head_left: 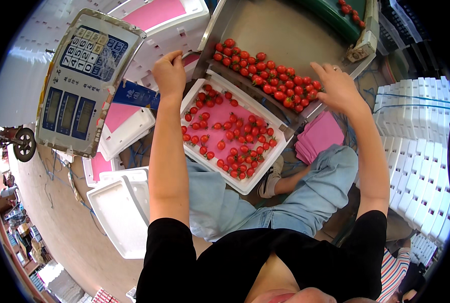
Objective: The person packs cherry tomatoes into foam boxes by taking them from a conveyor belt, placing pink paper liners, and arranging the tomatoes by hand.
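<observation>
My left hand is closed beside the left edge of a metal sorting tray, near a dark curved handle. What its fingers hold, if anything, I cannot make out. My right hand hangs open at the tray's right side, fingers apart, by the end of a row of cherry tomatoes. These red tomatoes, some with green stems, lie along the tray's near edge. Just below stands a white foam crate lined with pink sheet, with more cherry tomatoes scattered in it.
A weighing scale's display stands at the left on a blue post. Pink sheets lie right of the crate. Stacked white crates rise at the right. Foam lids lean at lower left. A green surface borders the tray's far side.
</observation>
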Tool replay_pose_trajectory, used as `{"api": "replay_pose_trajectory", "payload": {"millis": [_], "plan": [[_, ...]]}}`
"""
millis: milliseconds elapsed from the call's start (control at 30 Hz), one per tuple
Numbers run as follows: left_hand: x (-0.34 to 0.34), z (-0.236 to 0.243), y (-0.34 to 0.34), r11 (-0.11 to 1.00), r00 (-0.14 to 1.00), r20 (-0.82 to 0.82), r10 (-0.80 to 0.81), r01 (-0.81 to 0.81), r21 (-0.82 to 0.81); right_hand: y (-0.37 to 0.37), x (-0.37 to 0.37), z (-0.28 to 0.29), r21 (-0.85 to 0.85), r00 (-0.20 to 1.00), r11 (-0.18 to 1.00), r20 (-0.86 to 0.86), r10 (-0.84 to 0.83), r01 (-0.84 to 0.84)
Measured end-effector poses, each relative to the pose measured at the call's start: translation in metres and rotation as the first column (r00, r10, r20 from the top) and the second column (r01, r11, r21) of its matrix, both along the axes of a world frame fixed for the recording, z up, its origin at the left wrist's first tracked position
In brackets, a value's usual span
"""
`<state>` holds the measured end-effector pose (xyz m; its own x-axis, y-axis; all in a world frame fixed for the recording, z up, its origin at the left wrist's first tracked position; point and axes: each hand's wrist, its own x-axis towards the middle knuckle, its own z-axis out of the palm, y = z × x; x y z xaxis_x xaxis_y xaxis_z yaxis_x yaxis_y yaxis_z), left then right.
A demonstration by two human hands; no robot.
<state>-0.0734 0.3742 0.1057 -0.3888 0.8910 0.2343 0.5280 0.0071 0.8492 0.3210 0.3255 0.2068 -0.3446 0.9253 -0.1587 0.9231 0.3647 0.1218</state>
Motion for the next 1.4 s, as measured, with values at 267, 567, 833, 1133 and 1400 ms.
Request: {"api": "replay_pose_trajectory", "payload": {"millis": [267, 567, 833, 1133, 1400], "plan": [[0.013, 0.021, -0.023, 0.966, 0.785, -0.610, -0.110, -0.060, -0.251, 0.008, -0.021, -0.054, -0.284, 0.994, 0.953, 0.031, -0.103, 0.107], [-0.008, -0.007, -0.026, 0.799, 0.788, -0.456, -0.414, 0.075, -0.596, -0.036, -0.078, -0.087, -0.372, 0.896, 0.928, -0.416, -0.159, -0.008], [-0.009, -0.024, -0.028, 0.751, 0.768, -0.439, -0.466, 0.081, -0.656, 0.055, -0.163, -0.105, 0.255, 0.734, 0.962, -0.634, 0.245, -0.101], [-0.004, -0.014, -0.020, 0.684, 0.756, -0.402, -0.517, 0.083, -0.725, 0.064, -0.200, -0.147, 0.055, 0.558, 0.976, -0.813, 0.167, -0.212], [-0.006, -0.016, -0.020, 0.668, 0.734, -0.419, -0.534, 0.063, -0.741, 0.021, -0.148, -0.112, 0.222, 0.586, 0.962, -0.763, 0.274, -0.161]]}}
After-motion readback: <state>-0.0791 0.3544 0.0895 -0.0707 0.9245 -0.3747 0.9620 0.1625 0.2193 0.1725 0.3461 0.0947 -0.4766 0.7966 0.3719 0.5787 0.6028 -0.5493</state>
